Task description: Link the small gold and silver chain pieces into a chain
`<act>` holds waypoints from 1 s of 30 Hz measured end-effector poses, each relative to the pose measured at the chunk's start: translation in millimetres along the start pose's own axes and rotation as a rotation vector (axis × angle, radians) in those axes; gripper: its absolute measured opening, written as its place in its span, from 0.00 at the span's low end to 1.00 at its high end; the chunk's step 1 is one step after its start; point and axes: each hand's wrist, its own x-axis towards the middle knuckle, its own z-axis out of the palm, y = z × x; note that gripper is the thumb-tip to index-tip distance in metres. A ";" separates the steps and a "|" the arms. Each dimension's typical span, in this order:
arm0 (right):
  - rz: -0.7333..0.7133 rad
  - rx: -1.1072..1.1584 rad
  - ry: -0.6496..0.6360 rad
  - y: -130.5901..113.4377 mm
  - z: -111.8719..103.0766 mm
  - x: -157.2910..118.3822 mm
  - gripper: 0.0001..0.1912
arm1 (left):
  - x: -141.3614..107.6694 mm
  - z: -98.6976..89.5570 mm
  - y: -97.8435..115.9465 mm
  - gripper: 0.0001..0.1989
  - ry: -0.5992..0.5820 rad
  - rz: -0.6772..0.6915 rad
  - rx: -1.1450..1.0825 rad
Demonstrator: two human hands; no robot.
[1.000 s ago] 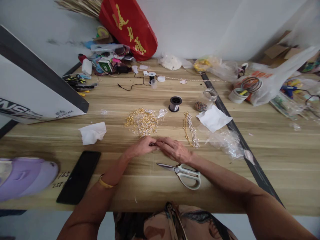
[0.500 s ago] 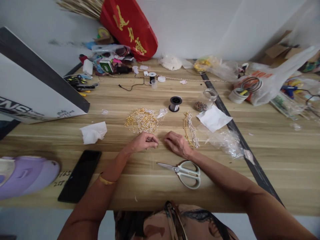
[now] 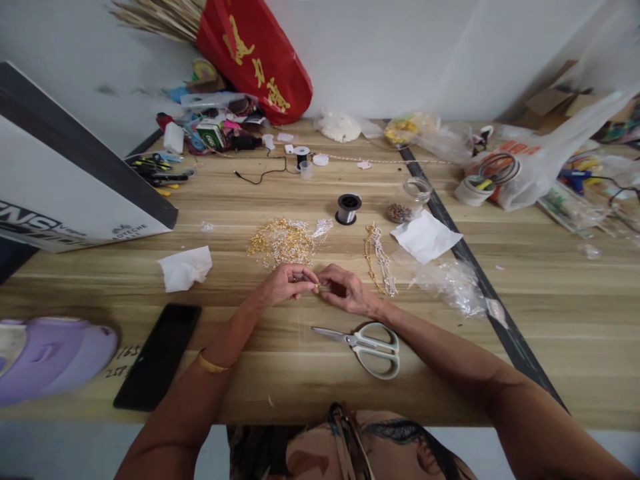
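Observation:
My left hand (image 3: 289,281) and my right hand (image 3: 347,289) meet at their fingertips over the table. Between them is a tiny gold-coloured piece (image 3: 317,285), pinched by both; its exact kind is too small to make out. Just beyond my left hand lies a tangled heap of gold and silver bead chains (image 3: 285,241). Right of my right hand rest some gold and silver chain strands (image 3: 381,260). A pair of scissors (image 3: 367,347) with pale green handles lies nearer to me, blades pointing left. Behind the hands stands a spool of silvery wire (image 3: 348,209).
A black phone (image 3: 157,357) and a white tissue (image 3: 185,268) lie at left, beside a purple object (image 3: 55,360) and a large box (image 3: 75,173). To the right are a glass jar with beads (image 3: 407,202), white paper (image 3: 426,236) and clear plastic (image 3: 457,287). Clutter lines the wall.
My right hand has moved left, closing the small gap between the hands. The fingertips now meet at the gold-coloured piece. The view has shifted slightly.

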 end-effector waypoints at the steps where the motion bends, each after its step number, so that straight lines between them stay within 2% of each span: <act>1: 0.007 0.011 -0.005 0.2 1.5 -0.1 0.12 | 0.2 0.6 0.0 0.14 -0.002 0.007 0.001; 5: 0.066 0.026 0.001 4.2 5.0 -2.0 0.10 | 1.3 1.4 -1.2 0.14 0.006 0.021 0.001; 11: 0.084 0.029 0.028 10.5 -0.2 -3.5 0.13 | 0.6 -3.1 -3.8 0.13 0.091 0.028 0.104; 22: 0.184 -0.061 0.159 9.6 -5.5 -3.7 0.12 | -7.1 -26.4 -9.1 0.12 0.074 -0.005 0.319; 30: 0.154 -0.119 0.172 12.1 -5.7 -5.4 0.11 | -13.0 -38.4 -2.4 0.09 0.098 -0.054 0.443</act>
